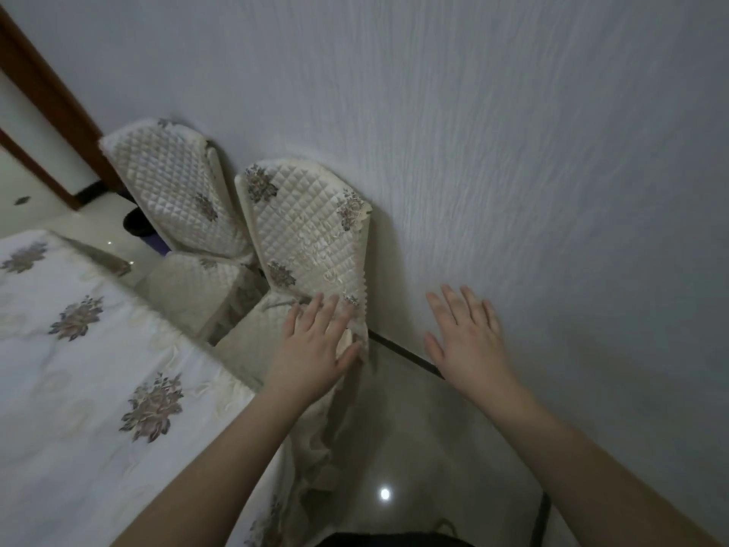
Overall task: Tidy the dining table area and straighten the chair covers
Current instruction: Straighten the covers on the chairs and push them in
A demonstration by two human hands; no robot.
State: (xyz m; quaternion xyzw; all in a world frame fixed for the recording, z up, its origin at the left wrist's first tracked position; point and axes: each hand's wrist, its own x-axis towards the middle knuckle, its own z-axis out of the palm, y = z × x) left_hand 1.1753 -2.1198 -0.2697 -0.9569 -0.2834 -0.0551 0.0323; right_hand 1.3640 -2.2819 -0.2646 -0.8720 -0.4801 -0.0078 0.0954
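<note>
Two chairs stand against the wall beside the dining table. The nearer chair wears a quilted cream cover [303,227] with floral patches, and its lower right edge looks rumpled. My left hand [319,345] lies on the bottom of that backrest cover, fingers spread flat, the thumb against the cover's folded edge. My right hand [465,337] hovers to the right of the chair, fingers straight and spread, in front of the wall and holding nothing. The farther chair's cover [173,183] is the same quilted fabric.
The dining table [79,369] with a white flowered cloth fills the lower left, its skirt hanging beside the chair seat. A textured grey wall [513,152] runs close behind the chairs. Glossy floor [414,448] lies between table and wall. A brown door frame [47,108] stands at far left.
</note>
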